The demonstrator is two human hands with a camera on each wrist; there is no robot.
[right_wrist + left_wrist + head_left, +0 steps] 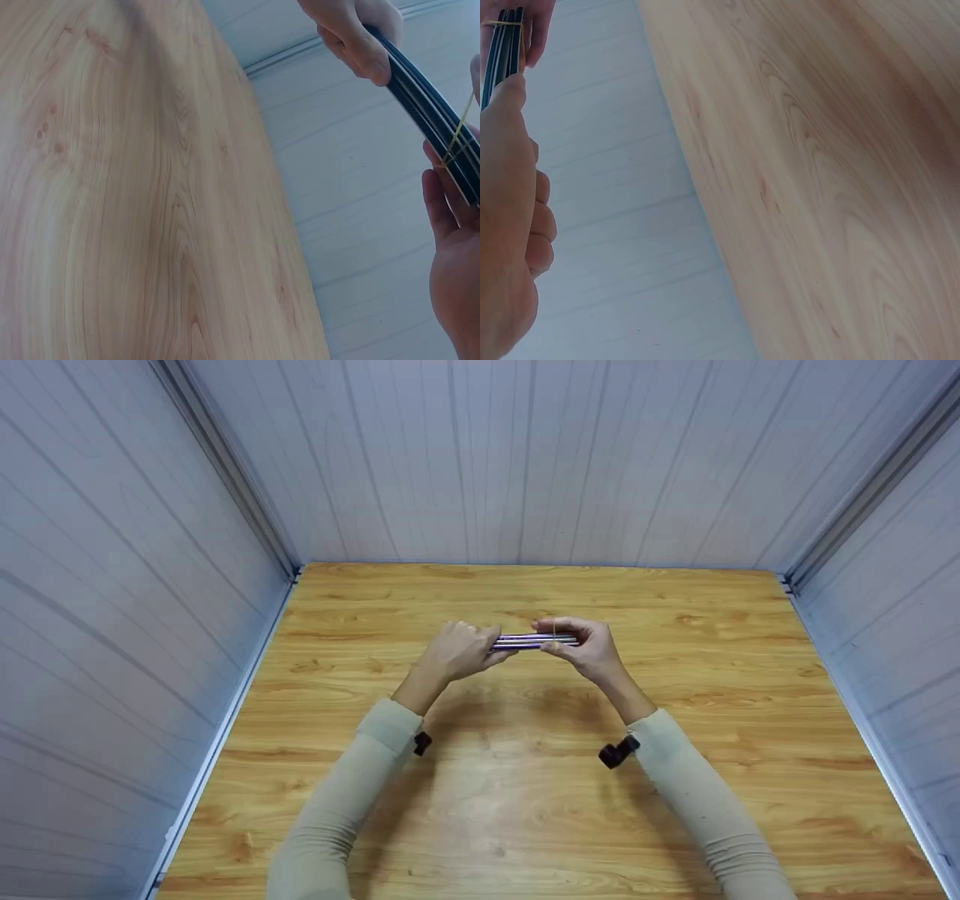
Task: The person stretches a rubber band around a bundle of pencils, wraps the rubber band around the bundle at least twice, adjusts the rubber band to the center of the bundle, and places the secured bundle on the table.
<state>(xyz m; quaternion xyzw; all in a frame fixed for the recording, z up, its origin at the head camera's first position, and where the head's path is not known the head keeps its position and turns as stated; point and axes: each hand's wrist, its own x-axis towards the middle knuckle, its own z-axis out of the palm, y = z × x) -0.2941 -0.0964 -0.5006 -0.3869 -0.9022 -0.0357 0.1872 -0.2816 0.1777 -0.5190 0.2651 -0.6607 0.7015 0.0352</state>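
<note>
A slim bundle of dark, shiny strips or sticks (520, 642) is held level above the wooden table, between both hands; its exact kind cannot be told. My left hand (461, 651) grips its left end, thumb along it. Around the other end, the right hand (596, 652) curls its fingers and thumb. A thin yellow rubber band (455, 140) passes round the bundle there. In the right wrist view the band stands stretched off the strips toward one of the right fingers, while other right fingertips (431, 154) touch near its lower side. The left wrist view shows the bundle only partly.
The wood-grain table (495, 780) spreads beneath both arms. Pale panelled walls (487, 465) enclose it at the back, left and right. A small black wrist camera (619, 751) hangs at the right sleeve, with another black device (423, 743) at the left.
</note>
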